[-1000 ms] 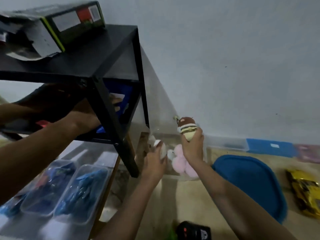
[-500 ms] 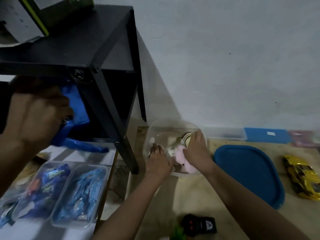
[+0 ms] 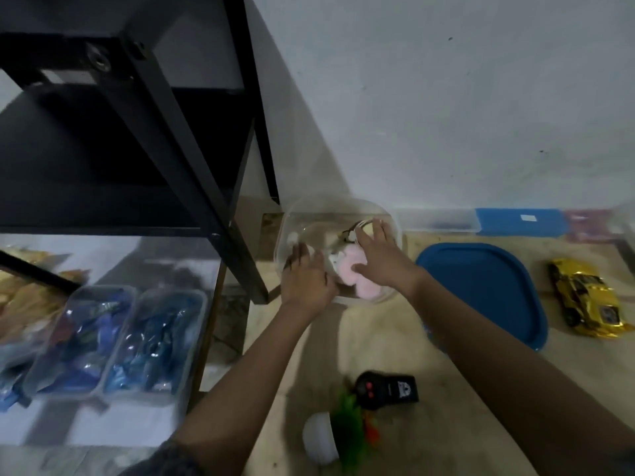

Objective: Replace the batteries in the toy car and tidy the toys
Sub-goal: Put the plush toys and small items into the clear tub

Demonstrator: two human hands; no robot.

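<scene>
A clear plastic container (image 3: pixel 394 224) sits on the floor against the wall, with soft toys in it. Both my hands reach inside. My left hand (image 3: pixel 305 277) lies flat at the container's left side, fingers extended, next to a small white toy (image 3: pixel 334 262). My right hand (image 3: pixel 378 260) is spread over a pink plush toy (image 3: pixel 347 272) and a striped toy, which it mostly hides. The container's blue lid (image 3: pixel 481 290) lies to the right. Further right stands the yellow toy car (image 3: pixel 584 298). A black remote control (image 3: pixel 390 386) lies near me.
A black shelf's leg (image 3: pixel 220 214) stands just left of the container. Clear trays of blue packets (image 3: pixel 113 341) lie at the left. A white and green toy (image 3: pixel 338 436) is on the floor near me. Flat blue and clear boxes (image 3: pixel 519 221) line the wall.
Both hands came down with the toys into the container and now lie open over them. The other person's hand and the blue bag at the shelf have left the view. The view tilted downward.
</scene>
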